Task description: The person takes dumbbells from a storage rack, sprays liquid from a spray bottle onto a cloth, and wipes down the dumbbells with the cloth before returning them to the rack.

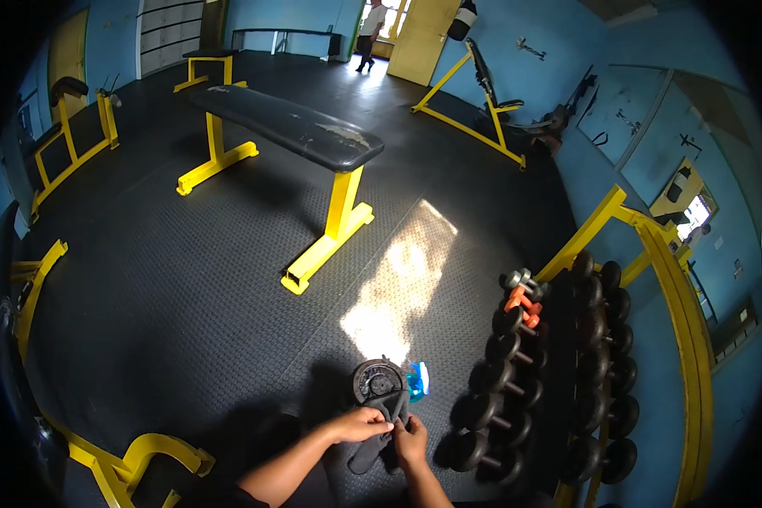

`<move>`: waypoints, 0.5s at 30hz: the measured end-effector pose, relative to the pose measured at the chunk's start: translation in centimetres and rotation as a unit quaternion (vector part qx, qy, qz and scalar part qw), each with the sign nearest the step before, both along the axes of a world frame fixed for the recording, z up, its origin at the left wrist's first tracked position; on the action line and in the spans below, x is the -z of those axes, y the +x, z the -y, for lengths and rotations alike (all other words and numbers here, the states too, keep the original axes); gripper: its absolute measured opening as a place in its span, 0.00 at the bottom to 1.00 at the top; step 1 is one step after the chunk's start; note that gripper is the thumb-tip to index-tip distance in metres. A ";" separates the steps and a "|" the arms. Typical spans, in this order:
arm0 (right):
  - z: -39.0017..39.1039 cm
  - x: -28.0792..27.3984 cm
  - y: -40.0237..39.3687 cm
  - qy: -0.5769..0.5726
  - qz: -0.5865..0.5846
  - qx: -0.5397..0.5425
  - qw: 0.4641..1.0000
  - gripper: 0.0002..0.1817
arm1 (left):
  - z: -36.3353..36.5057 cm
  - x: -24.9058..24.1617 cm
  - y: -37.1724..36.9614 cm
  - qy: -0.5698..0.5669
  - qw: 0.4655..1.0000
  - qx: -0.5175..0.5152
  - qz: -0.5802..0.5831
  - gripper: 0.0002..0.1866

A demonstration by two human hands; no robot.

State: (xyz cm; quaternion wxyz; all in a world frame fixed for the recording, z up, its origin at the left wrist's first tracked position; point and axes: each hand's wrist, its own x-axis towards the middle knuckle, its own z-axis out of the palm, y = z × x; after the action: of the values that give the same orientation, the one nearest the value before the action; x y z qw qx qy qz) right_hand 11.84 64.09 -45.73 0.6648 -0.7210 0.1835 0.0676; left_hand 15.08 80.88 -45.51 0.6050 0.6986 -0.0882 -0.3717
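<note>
Both my hands are at the bottom centre of the head view, close together on a dark grey cloth [366, 453]. My left hand [360, 425] grips the cloth from the left, and my right hand [411, 440] pinches its right side. Just beyond them is a round black weight plate [378, 381], its near edge partly covered by the cloth. A spray bottle [418, 381] with blue liquid and a blue and white head is right of the plate.
Black dumbbells [501, 377] line the right side, beside a yellow rack frame [681, 339]. A black padded bench [292, 127] with yellow legs stands ahead. A person [370, 34] is near the far doorway. Yellow frame parts [135, 461] lie at lower left.
</note>
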 end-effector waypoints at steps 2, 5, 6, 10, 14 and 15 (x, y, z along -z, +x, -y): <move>2.3 -3.5 -0.3 -0.047 0.044 -0.035 0.997 0.09 | -0.2 -1.5 0.7 -0.027 1.000 0.001 0.008 0.19; 5.8 -9.8 -1.2 -0.278 0.239 -0.127 0.922 0.11 | 1.7 -1.5 0.2 0.227 0.913 -0.136 0.312 0.26; 6.4 -12.8 -1.9 -0.313 0.273 -0.166 0.894 0.12 | 2.6 -1.9 0.1 0.315 0.866 -0.152 0.357 0.33; 8.6 -14.3 -3.6 -0.430 0.397 -0.079 0.807 0.16 | 5.6 -0.1 0.8 0.411 0.847 -0.022 0.336 0.55; 8.7 -12.5 -1.9 -0.038 0.375 0.108 0.920 0.17 | 6.3 7.9 1.7 0.428 0.755 -0.122 0.481 0.41; 8.7 -13.0 -1.5 -0.024 0.390 0.099 0.915 0.13 | 6.2 7.5 1.6 0.386 0.774 -0.148 0.480 0.35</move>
State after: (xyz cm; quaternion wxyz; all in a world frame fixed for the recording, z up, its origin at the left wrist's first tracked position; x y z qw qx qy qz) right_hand 10.29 55.37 -32.77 0.6694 -0.6840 -0.0187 -0.2891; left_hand 16.66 74.73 -53.06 0.2114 0.9655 -0.1117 0.1034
